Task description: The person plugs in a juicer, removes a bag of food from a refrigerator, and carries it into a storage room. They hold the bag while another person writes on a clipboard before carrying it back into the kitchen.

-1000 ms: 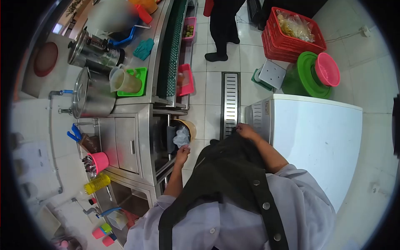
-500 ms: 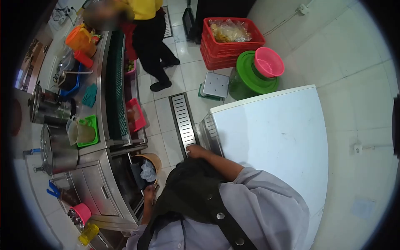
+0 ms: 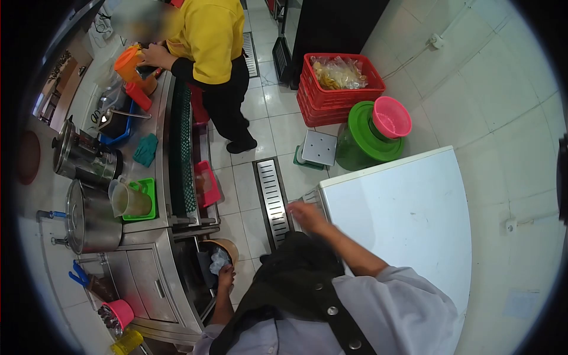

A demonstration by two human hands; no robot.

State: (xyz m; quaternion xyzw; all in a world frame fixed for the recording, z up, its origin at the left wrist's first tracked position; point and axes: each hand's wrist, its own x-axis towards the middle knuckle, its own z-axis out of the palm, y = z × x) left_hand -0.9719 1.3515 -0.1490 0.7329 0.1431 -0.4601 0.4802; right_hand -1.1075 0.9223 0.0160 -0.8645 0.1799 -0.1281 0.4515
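Note:
My left hand [image 3: 226, 278] is at the rim of a round brown container [image 3: 231, 247], beside the open metal cabinet. Its fingers are curled next to crumpled clear plastic [image 3: 219, 260] inside; anything within them is too small to tell. Over the floor drain grate [image 3: 273, 201], near the corner of the white-topped unit [image 3: 396, 236], is my right hand [image 3: 305, 214]. Motion blurs its fingers, so their shape is unclear.
A person in a yellow top [image 3: 210, 41] stands by the steel counter [image 3: 157, 118], hands at an orange jug [image 3: 127, 62]. Red crates [image 3: 340, 97], a green-lidded tub [image 3: 361, 133] and a scale [image 3: 320, 148] are beyond the white unit. A large pot [image 3: 97, 219] sits left.
The view has shifted, and surroundings appear lower and further right. My right hand has lifted towards the white unit. My left hand is nearer the plastic. The other person's hands now show at the jug.

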